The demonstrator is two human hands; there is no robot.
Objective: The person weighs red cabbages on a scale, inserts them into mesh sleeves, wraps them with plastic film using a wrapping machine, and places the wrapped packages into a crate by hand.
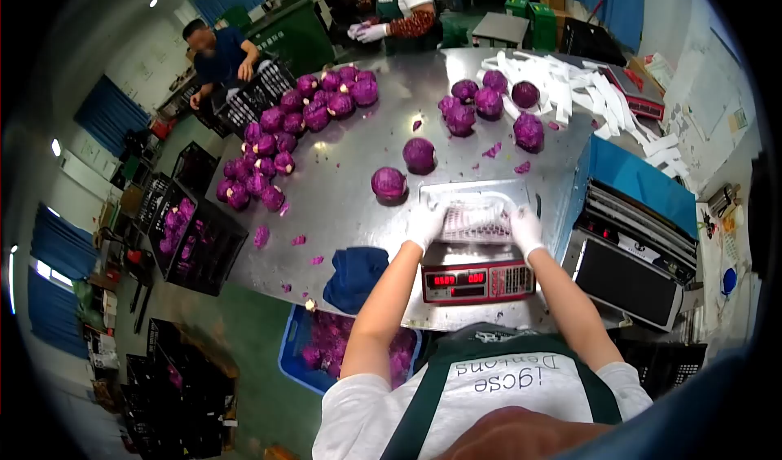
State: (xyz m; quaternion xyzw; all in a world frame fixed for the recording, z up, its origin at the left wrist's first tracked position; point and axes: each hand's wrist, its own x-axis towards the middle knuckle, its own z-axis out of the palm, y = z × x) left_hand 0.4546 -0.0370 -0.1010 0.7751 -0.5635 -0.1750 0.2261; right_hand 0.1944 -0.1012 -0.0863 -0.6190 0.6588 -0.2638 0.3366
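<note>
Head view: left hand [425, 224] closed on the left side of a pack [477, 217], right hand [527, 228] closed on its right side. Exact placing of the fingertips too small to tell. Pack between both hands, over the scale [478, 284], roughly level; cannot tell whether resting with full weight or partly held up. Contents blurred, with a purple tint through a net-like surface. Red digits lit on the near face of the scale.

Just left and far of the pack, two loose cabbages [388, 184], apart from each other on the counter [350, 150]. To the near left, a dark blue cloth [356, 277]; to the right, a machine [627, 272].

Likeliest trouble: a false reading, from hands pressing down or bearing part of the load. Possible tilt or slip too, from an uneven grip through smooth gloves. Perhaps also a cabbage rolling into the scale after a knock from the left wrist.
</note>
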